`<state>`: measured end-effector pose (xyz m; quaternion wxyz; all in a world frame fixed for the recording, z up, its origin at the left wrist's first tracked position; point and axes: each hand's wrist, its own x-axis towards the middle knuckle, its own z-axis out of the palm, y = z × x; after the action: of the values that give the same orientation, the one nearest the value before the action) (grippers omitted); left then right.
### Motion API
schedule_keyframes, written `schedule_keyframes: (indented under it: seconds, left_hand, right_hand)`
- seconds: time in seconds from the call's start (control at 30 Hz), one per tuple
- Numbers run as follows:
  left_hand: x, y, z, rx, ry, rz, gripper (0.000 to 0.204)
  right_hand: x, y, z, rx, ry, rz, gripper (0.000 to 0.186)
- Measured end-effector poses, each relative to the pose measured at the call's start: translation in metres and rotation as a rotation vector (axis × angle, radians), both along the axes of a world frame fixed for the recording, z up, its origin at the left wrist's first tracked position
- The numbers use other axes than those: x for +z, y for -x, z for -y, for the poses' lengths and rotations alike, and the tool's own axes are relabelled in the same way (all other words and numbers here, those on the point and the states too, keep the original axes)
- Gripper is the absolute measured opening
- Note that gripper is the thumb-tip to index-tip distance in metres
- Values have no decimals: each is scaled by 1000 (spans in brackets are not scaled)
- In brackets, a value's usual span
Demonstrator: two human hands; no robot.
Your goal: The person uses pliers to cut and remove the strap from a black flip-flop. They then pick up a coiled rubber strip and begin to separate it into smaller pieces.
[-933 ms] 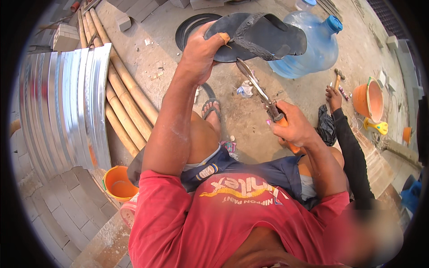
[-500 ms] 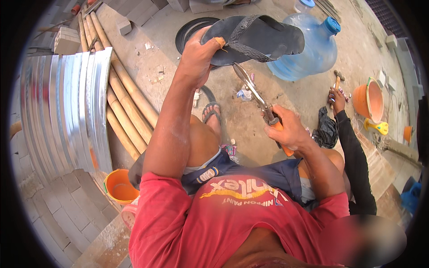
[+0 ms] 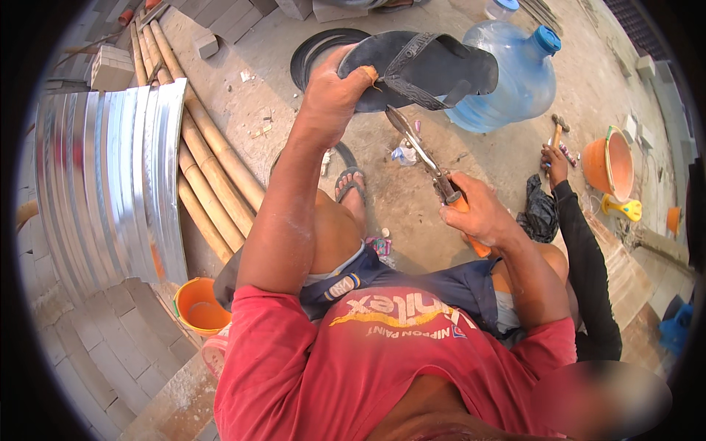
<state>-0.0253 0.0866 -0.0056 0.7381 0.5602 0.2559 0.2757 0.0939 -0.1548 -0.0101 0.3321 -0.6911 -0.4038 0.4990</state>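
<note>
My left hand (image 3: 331, 92) grips the heel end of a black flip-flop (image 3: 448, 66), raised at the top middle, sole roughly level and strap toward me. An orange-brown scrap sits at the thumb tip. In my right hand (image 3: 482, 209) are tin snips (image 3: 415, 140) with orange handles, fingers wrapped round the grips. The blades point up and left, their tip just under the flip-flop's edge; whether they touch it I cannot tell. Behind the flip-flop lie black loops (image 3: 301, 59), partly hidden. My foot (image 3: 351, 187) wears another dark sandal.
A big blue water jug (image 3: 507, 88) lies behind the flip-flop. At right, another person's hand (image 3: 554, 163) holds a hammer, near a black plastic bag (image 3: 538, 213) and an orange bucket (image 3: 609, 167). Bamboo poles (image 3: 213, 158), corrugated metal sheet (image 3: 110, 184) and another orange bucket (image 3: 202, 305) are at left.
The flip-flop has tilted slightly, and my left hand has shifted a little to the right with it. My right hand and the snips have moved slightly right and down.
</note>
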Motion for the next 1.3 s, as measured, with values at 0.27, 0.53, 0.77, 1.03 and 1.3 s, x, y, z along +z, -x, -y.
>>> schedule_keyframes:
  seconds: [0.27, 0.53, 0.77, 1.03, 1.3]
  left_hand:
    - [-2, -1, -1, -1, -52, -10, 43]
    - [-7, -1, -5, 32, 12, 39, 45]
    - [-4, 7, -17, 56, 42, -52, 47]
    - [-1, 12, -9, -298, -57, -242, 46]
    - [3, -6, 11, -559, -124, -249, 51]
  right_hand:
    - [-5, 3, 3, -19, -65, 105, 31]
    - [-2, 5, 1, -5, -36, 177, 32]
    - [-12, -6, 14, 66, -281, 12, 40]
    - [26, -60, 10, -526, -235, 246, 31]
    - [26, -54, -6, -203, -33, 302, 46]
